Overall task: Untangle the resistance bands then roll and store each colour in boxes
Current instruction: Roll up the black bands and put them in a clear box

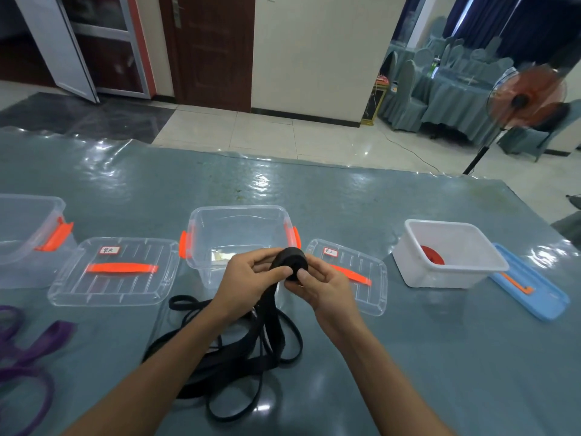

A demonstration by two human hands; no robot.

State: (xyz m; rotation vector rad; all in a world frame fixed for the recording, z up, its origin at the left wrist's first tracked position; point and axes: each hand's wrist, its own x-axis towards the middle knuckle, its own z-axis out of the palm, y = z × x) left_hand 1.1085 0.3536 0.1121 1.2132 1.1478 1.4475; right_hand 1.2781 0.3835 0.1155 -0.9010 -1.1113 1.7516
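Currently the black roll [289, 261] is held up mid-frame, above the tabletop [408, 357] and just in front of the middle clear box [239, 212]. Both hands are on it. The left hand [248, 275] grips the roll's left side, fingers [267, 254] curled over the top and thumb pressed on the band where it leaves the roll. The right hand [327, 287] pinches the roll's right face, thumb on the near side, the rest curled behind. The roll is tightly wound. Its loose tail drops down between the wrists into the black band pile [239, 357], a slack tangle of loops on the tabletop under the forearms.

The middle clear box is open, with orange latches on both sides and a small pale slip on its floor. A clear lid [113, 272] with an orange handle and a white label lies flat to its left. A second clear lid [371, 269] of the same kind lies to its right, partly behind the right hand. The left clear box [28, 234] sits at the frame's left edge, cropped, with an orange latch showing.

The white box [449, 272] stands open to the right, well apart from the hands, with a red roll [433, 255] inside near its left wall. A blue lid [531, 297] lies flat just beside it on the right. Purple bands [25, 350] lie loose at the lower left, apart from the black pile. A standing fan [528, 96] with orange blades is on the floor beyond the tabletop, far right.
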